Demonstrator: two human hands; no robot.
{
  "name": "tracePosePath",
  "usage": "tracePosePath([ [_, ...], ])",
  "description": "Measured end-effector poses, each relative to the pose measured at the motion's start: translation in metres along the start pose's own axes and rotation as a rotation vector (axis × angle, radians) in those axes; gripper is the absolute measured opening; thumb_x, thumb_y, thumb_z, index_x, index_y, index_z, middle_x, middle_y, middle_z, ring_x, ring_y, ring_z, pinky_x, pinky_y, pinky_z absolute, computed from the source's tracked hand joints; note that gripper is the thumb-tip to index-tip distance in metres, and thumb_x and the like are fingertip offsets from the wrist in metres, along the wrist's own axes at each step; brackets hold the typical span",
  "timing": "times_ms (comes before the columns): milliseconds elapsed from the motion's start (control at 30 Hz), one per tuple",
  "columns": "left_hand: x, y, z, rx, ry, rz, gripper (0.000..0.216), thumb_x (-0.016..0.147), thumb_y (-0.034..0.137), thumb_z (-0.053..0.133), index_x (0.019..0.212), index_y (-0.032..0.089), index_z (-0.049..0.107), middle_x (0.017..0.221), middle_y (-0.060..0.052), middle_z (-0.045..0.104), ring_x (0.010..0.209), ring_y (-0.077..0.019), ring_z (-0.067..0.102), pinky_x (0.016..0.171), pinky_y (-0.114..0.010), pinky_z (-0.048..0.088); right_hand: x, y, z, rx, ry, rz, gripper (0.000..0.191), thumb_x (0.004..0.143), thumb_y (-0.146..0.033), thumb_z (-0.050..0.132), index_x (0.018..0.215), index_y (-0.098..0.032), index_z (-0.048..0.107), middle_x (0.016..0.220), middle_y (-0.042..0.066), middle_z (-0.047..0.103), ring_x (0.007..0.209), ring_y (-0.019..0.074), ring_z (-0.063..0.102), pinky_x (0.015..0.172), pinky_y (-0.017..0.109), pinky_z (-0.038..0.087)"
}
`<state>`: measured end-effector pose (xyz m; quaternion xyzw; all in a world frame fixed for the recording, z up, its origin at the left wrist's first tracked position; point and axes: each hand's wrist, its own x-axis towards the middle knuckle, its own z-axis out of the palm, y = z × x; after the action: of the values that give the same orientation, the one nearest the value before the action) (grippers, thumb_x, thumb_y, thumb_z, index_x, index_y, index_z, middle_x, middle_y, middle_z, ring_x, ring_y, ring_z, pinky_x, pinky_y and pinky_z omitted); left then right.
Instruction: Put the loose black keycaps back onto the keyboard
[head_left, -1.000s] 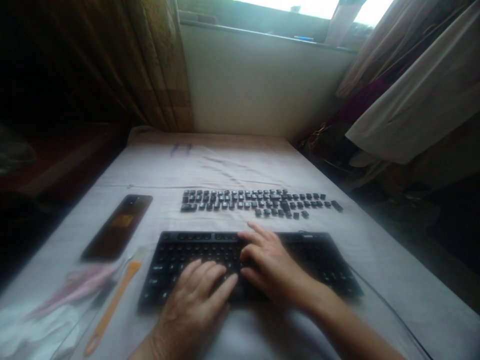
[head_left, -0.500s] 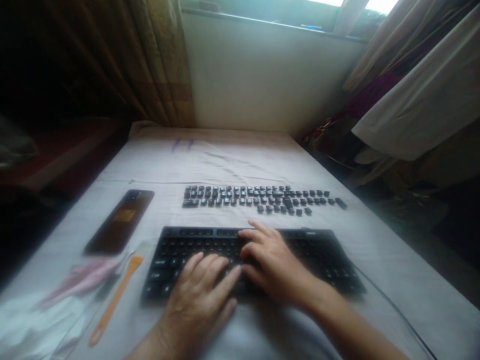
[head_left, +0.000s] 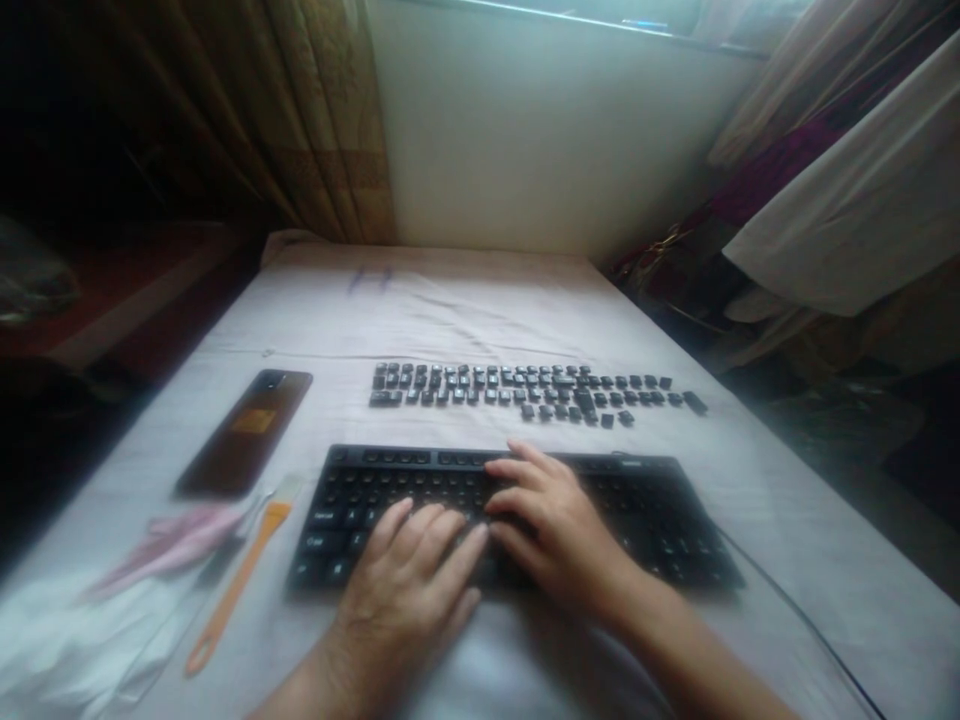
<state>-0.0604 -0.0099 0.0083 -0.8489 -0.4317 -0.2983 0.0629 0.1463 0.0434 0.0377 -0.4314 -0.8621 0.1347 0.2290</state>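
Note:
A black keyboard point(head_left: 645, 520) lies on the cloth-covered table point(head_left: 465, 310), with many of its keycaps off. My left hand point(head_left: 409, 585) rests flat on its lower middle, fingers stretched out and holding nothing. My right hand point(head_left: 551, 520) lies on the keyboard's centre with the fingers curled toward the left, fingertips on the key bed. I cannot make out anything held in them. Beyond the keyboard, several loose black keycaps point(head_left: 525, 385) are laid out in rows.
A dark phone point(head_left: 247, 430) lies left of the keyboard. Nearer me are an orange-handled brush point(head_left: 236, 585), a pink tool point(head_left: 176, 540) and a white cloth point(head_left: 52, 650). The keyboard's cable point(head_left: 802, 620) runs off to the right. Curtains hang behind, on both sides.
The view has shifted slightly, so everything sits a little lower and to the right. Both hands stay on the keyboard in almost the same pose.

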Motion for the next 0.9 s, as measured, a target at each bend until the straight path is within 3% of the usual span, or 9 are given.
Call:
tracePosePath([
  [633,0.0,0.0,0.001,-0.039,0.014,-0.004,0.03,0.098,0.035,0.052,0.119,0.02,0.066,0.115,-0.005,0.068,0.112,-0.0205,0.057,0.115,-0.039,0.024,-0.004,0.001,0.002,0.068,0.037,0.013,0.012,0.083,-0.016,0.065,0.09,-0.022,0.072,0.121,0.01,0.07,0.13,0.0333,0.051,0.102,0.056,0.044],
  [900,0.002,0.001,-0.001,-0.034,0.008,-0.022,0.03,0.097,0.035,0.054,0.12,0.022,0.067,0.113,-0.003,0.068,0.112,-0.0194,0.057,0.115,-0.037,0.024,0.002,0.004,0.003,0.094,0.12,0.172,0.009,0.08,-0.018,0.067,0.075,-0.023,0.07,0.117,0.009,0.072,0.127,0.0331,0.054,0.103,0.055,0.041],
])
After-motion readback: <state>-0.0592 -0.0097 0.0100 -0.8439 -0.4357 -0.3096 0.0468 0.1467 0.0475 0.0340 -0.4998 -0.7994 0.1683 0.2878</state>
